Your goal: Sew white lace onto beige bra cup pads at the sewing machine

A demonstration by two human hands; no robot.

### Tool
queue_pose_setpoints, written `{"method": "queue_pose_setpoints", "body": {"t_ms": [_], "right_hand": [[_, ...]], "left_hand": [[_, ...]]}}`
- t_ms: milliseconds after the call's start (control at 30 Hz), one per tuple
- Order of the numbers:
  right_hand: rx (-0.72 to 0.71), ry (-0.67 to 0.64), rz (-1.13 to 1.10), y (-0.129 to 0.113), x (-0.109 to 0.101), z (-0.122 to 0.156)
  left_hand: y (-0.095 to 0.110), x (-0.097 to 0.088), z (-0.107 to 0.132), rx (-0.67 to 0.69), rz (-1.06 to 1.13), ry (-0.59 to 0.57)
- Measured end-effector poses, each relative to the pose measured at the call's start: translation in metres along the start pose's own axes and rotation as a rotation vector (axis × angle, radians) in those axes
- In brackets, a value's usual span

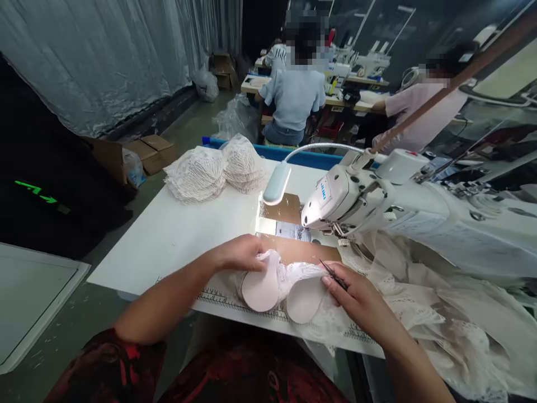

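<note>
A white lace bra (pixel 260 288) with two smooth moulded cups lies at the front edge of the sewing table, over its printed ruler. My left hand (pixel 243 253) pinches the lace top edge of the left cup between thumb and fingers. In my right hand (pixel 350 288) are small dark pointed thread snips (pixel 334 274), gripped with their tips toward the upper left. The same hand is at the lace edge beside the right cup (pixel 305 301); its fingers are partly hidden behind the fabric. Sheer lace hangs over the table's edge below the cups.
A white sewing machine (pixel 331 204) stands ahead to the right, with a lamp (pixel 277 183) on a bendable neck. Two stacks of lace cups (pixel 196 173) sit at the back left. Sheer lace pieces (pixel 436 313) are heaped at right. Other people sit at machines beyond.
</note>
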State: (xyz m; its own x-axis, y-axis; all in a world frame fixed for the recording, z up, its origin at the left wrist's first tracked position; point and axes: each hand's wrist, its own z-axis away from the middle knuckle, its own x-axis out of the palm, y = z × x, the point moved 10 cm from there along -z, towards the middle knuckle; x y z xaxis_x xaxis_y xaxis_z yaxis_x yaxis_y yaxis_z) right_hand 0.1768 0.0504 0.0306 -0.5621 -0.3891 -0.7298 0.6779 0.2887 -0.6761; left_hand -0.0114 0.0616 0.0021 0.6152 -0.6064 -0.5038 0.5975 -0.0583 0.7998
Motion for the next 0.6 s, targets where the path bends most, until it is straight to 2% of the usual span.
{"method": "queue_pose_setpoints", "body": {"t_ms": [100,167,200,233,300,400,467,500,533,600], "right_hand": [[-0.017,-0.097,-0.149,-0.022,0.023,-0.018],[-0.094,-0.148,-0.202,-0.045,0.042,-0.035],[-0.153,-0.131,-0.193,-0.058,0.048,-0.046],[-0.241,-0.09,-0.153,-0.075,0.051,-0.058],[-0.437,0.084,-0.049,-0.11,0.047,-0.084],[-0.711,0.387,0.023,-0.159,0.027,-0.122],[-0.785,0.545,0.006,-0.176,0.012,-0.151],[-0.811,0.591,-0.016,-0.182,0.006,-0.166],[-0.812,0.603,-0.029,-0.184,0.004,-0.182],[-0.707,0.53,-0.028,-0.176,0.01,-0.217]], "left_hand": [[-0.004,-0.024,0.025,-0.009,-0.207,0.169],[-0.009,-0.049,0.046,-0.022,-0.35,0.285],[-0.012,-0.064,0.057,-0.035,-0.41,0.344],[-0.013,-0.081,0.068,-0.045,-0.461,0.413],[-0.007,-0.124,0.093,-0.041,-0.551,0.622],[0.022,-0.194,0.137,0.056,-0.709,1.066],[0.041,-0.227,0.154,0.16,-0.823,1.278],[0.046,-0.237,0.154,0.211,-0.871,1.317],[0.045,-0.245,0.147,0.227,-0.902,1.305],[0.021,-0.254,0.116,0.136,-0.906,1.133]]}}
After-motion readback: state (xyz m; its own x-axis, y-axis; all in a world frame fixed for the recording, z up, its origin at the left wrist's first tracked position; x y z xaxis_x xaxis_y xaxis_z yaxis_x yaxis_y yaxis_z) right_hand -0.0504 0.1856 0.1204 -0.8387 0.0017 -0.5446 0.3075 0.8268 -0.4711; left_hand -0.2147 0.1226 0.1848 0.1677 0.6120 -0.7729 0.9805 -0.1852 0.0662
